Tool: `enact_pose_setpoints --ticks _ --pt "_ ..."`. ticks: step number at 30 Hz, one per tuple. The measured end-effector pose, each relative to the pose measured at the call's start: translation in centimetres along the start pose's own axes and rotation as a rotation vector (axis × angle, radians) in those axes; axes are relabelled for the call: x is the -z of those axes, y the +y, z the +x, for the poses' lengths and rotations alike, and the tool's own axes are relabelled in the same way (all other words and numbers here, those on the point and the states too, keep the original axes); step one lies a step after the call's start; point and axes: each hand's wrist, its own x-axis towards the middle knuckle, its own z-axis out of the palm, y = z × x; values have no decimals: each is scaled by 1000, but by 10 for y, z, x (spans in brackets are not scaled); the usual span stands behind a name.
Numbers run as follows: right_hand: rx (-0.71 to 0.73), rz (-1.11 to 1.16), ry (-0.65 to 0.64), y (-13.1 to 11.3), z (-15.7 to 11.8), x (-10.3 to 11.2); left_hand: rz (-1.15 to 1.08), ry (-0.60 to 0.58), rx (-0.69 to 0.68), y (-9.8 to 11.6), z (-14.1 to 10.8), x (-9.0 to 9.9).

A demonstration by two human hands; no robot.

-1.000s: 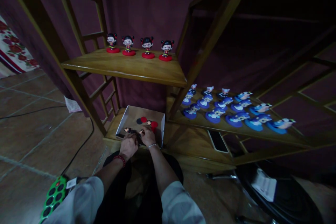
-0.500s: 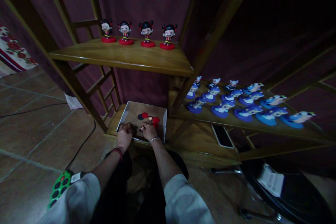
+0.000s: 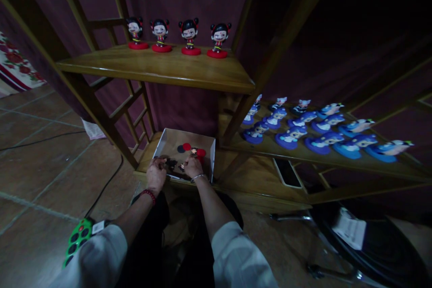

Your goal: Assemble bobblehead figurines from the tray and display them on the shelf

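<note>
A shallow white-sided box (image 3: 213, 153) with a brown inside sits on the low shelf before me. At its left edge my left hand (image 3: 156, 175) is closed with fingers pinched; what they hold is hidden. My right hand (image 3: 193, 168) is inside the box, fingers curled round a small dark-haired figurine (image 3: 182, 166) whose head shows by the thumb. Between the hands lies a black piece (image 3: 171, 164), too dim to make out. Farther in are another small figurine (image 3: 194, 150), a red disc (image 3: 186, 146), a dark disc (image 3: 181, 149) and more red discs (image 3: 201, 153).
Several black-haired figurines on red bases (image 3: 191, 38) stand on the upper shelf (image 3: 155, 66). Rows of blue and purple figurines (image 3: 292, 135) fill the right shelf. A phone (image 3: 287, 173) lies below them. A black stool (image 3: 378, 238) and a green power strip (image 3: 78, 238) are on the floor.
My left hand has shifted slightly left and outward. My right hand has bent its fingers a little farther into the box. The view has tilted slightly.
</note>
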Motion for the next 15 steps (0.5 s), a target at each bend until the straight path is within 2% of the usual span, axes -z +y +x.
enact_pose_setpoints --ticks 4,8,11,15 --pt "-18 50 -4 0 -1 0 70 -98 -113 4 0 -4" --pt "49 155 -22 0 1 -2 104 -186 -220 8 -3 -8" --pt "37 357 -94 1 4 -8 138 -244 -257 9 -5 -10" --pt "-68 685 -211 1 6 -18 175 -248 -277 10 -6 -12"
